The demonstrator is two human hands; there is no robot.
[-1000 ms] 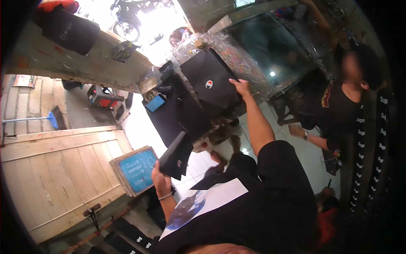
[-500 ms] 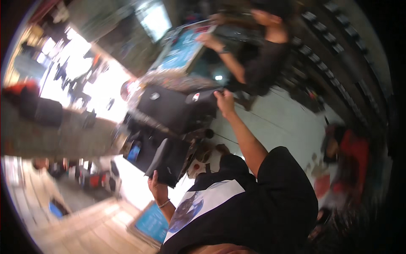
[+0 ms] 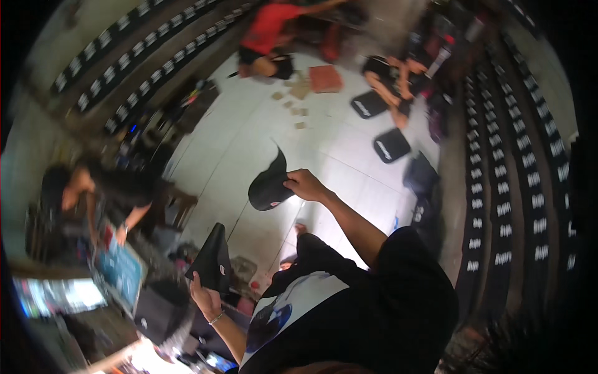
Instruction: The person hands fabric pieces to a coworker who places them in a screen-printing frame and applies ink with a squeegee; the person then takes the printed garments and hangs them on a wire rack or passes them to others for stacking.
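Observation:
My right hand [image 3: 306, 185] is closed on the edge of a black fabric panel [image 3: 268, 184], which curls and hangs above the tiled floor. A small pale and red mark shows near its lower edge. Lower and to the left, my left hand [image 3: 205, 296] grips a second black panel [image 3: 215, 258], folded over and bearing a small light mark. The two panels are apart from each other. Close to my left hand lies another black panel [image 3: 163, 305] with a white mark, on a cluttered work surface.
At the left, a co-worker [image 3: 118, 187] bends over a blue-meshed frame [image 3: 121, 265]. Two more people sit on the white tiled floor [image 3: 230, 137], near black printed pads [image 3: 391, 146], a reddish slab [image 3: 326, 79] and small brown squares [image 3: 300, 92]. Racks of black printed strips [image 3: 476, 218] line the right and upper left.
My view has swung right, from the bench toward the open floor and racks. Both hands have come away from the bench, each still with a black panel; the right one now hangs over the floor.

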